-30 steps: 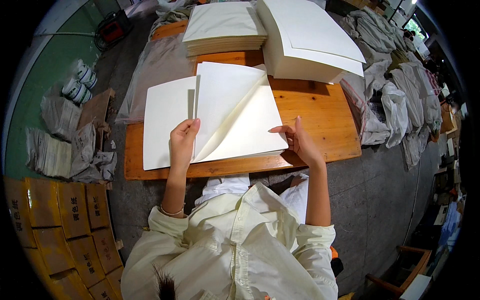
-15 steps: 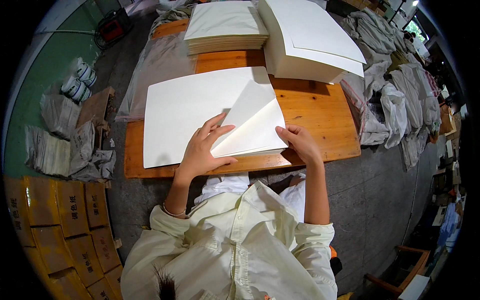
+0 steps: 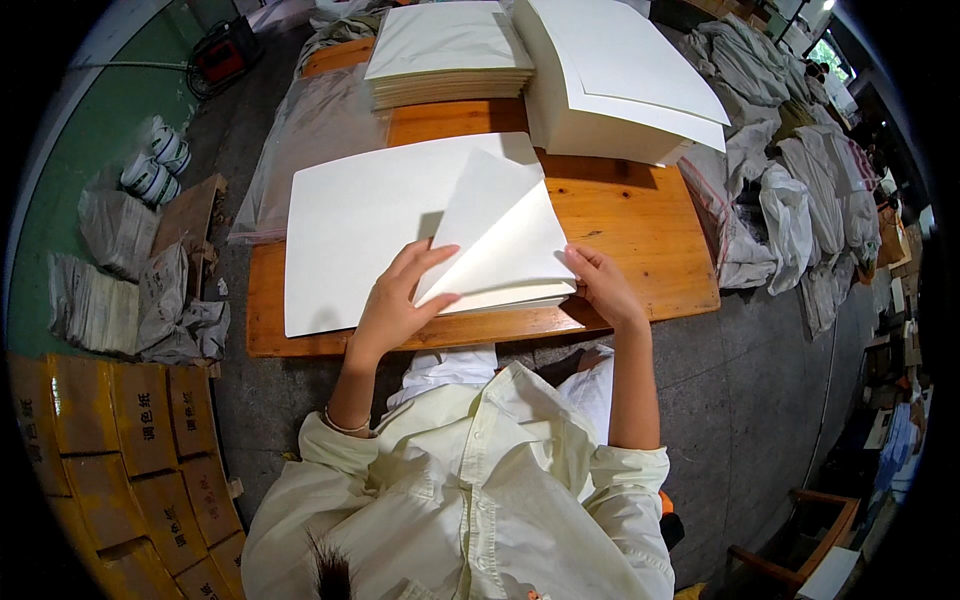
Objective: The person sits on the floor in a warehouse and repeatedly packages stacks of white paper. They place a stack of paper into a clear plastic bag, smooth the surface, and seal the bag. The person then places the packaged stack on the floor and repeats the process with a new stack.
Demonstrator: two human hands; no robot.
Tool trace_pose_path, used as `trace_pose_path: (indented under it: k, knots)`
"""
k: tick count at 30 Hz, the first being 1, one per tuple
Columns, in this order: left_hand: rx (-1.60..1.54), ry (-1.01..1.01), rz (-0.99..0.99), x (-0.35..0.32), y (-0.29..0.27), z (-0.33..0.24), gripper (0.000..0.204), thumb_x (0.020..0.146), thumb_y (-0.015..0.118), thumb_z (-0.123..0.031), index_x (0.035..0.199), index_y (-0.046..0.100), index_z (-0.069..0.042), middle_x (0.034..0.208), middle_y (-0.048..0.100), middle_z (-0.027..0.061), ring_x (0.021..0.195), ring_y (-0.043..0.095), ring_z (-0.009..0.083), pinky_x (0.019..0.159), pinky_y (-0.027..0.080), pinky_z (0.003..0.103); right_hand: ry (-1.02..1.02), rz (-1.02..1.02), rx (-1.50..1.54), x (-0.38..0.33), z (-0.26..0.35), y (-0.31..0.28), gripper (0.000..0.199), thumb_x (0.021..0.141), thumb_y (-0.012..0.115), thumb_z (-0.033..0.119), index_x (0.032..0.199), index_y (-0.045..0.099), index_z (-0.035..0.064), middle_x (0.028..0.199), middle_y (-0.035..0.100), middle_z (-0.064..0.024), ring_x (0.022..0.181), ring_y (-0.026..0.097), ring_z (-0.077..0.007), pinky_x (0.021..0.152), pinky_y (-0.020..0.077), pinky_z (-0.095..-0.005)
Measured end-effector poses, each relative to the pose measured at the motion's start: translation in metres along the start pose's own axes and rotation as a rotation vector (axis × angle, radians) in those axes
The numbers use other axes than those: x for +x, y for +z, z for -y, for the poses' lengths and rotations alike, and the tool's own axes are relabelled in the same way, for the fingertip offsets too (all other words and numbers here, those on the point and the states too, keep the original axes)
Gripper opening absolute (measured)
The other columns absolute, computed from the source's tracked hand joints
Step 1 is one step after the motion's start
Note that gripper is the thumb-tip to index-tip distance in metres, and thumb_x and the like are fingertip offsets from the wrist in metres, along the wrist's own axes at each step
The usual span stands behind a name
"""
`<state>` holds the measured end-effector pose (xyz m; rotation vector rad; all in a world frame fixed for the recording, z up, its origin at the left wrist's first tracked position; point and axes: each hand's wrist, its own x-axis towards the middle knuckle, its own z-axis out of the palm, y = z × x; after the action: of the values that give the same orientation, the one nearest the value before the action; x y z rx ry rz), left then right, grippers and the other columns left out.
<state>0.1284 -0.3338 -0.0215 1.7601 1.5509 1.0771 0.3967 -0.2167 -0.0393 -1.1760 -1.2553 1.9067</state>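
Observation:
A pile of large white paper sheets (image 3: 365,220) with rounded corners lies on the wooden table (image 3: 635,215). Its right part is turned back in a diagonal fold, and a translucent-looking flap (image 3: 487,190) stands up from it. My left hand (image 3: 400,295) is at the fold's lower left end, fingers and thumb spread apart, with the turned-back paper against them. At the pile's near right corner, my right hand (image 3: 602,283) pinches the edge of a paper sheet (image 3: 525,260) between thumb and fingers. Where the left palm meets the paper is hidden.
Behind the pile stand a shorter paper stack (image 3: 450,45) and a taller paper stack (image 3: 640,80). Clear plastic (image 3: 310,150) drapes over the table's left side. Cartons (image 3: 140,470) fill the lower left; cloth bundles (image 3: 800,170) lie at right.
The fold has shifted slightly left and opened wider. My left thumb and fingers have moved slightly left with it. My right hand stays at the corner, where the paper's edge now lifts a little.

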Motion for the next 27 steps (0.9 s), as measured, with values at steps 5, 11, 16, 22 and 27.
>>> trace_pose_path:
  k: [5, 11, 16, 22, 27]
  knots:
    - [0.038, 0.163, -0.22, 0.0, 0.004, 0.014, 0.039, 0.087, 0.059, -0.007, 0.125, 0.054, -0.012, 0.132, 0.048, 0.0127, 0.107, 0.057, 0.0277, 0.088, 0.048, 0.032, -0.086, 0.174, 0.057, -0.003, 0.004, -0.006, 0.069, 0.08, 0.071, 0.007, 0.139, 0.035, 0.0056, 0.1, 0.064, -0.0065, 0.084, 0.059, -0.0102, 0.072, 0.0484, -0.0235]
    - [0.149, 0.173, -0.018, 0.001, 0.002, 0.003, 0.038, 0.08, 0.07, -0.017, 0.116, 0.059, -0.013, 0.142, 0.037, 0.0136, 0.121, 0.05, 0.0297, 0.099, 0.043, 0.04, -0.08, 0.09, 0.011, 0.001, 0.001, -0.002, 0.082, 0.074, 0.075, 0.002, 0.142, 0.028, 0.0029, 0.094, 0.067, -0.0091, 0.085, 0.062, -0.0129, 0.076, 0.0493, -0.0259]
    - [0.179, 0.134, -0.047, 0.001, 0.004, 0.004, 0.039, 0.079, 0.072, -0.018, 0.116, 0.059, -0.013, 0.142, 0.037, 0.0132, 0.121, 0.049, 0.0305, 0.099, 0.043, 0.04, -0.112, 0.033, -0.087, 0.005, -0.001, 0.002, 0.084, 0.073, 0.076, 0.004, 0.142, 0.028, 0.0012, 0.092, 0.067, -0.0085, 0.086, 0.062, -0.0141, 0.078, 0.0496, -0.0269]
    - [0.139, 0.238, -0.349, 0.005, 0.008, 0.02, 0.045, 0.081, 0.067, -0.01, 0.124, 0.058, -0.018, 0.137, 0.043, 0.0127, 0.107, 0.056, 0.0311, 0.094, 0.046, 0.038, -0.099, 0.155, 0.072, -0.003, 0.004, -0.003, 0.084, 0.073, 0.074, 0.0, 0.143, 0.028, 0.0049, 0.093, 0.067, -0.0076, 0.086, 0.062, -0.0138, 0.078, 0.0507, -0.028]
    - [0.085, 0.131, -0.117, -0.001, 0.005, 0.013, 0.041, 0.081, 0.065, -0.004, 0.12, 0.062, -0.017, 0.142, 0.039, 0.0106, 0.108, 0.056, 0.0273, 0.092, 0.047, 0.035, -0.065, 0.134, 0.025, -0.002, 0.006, -0.001, 0.084, 0.073, 0.074, -0.002, 0.144, 0.028, 0.0057, 0.091, 0.067, -0.0052, 0.081, 0.062, -0.0124, 0.077, 0.0502, -0.0259]
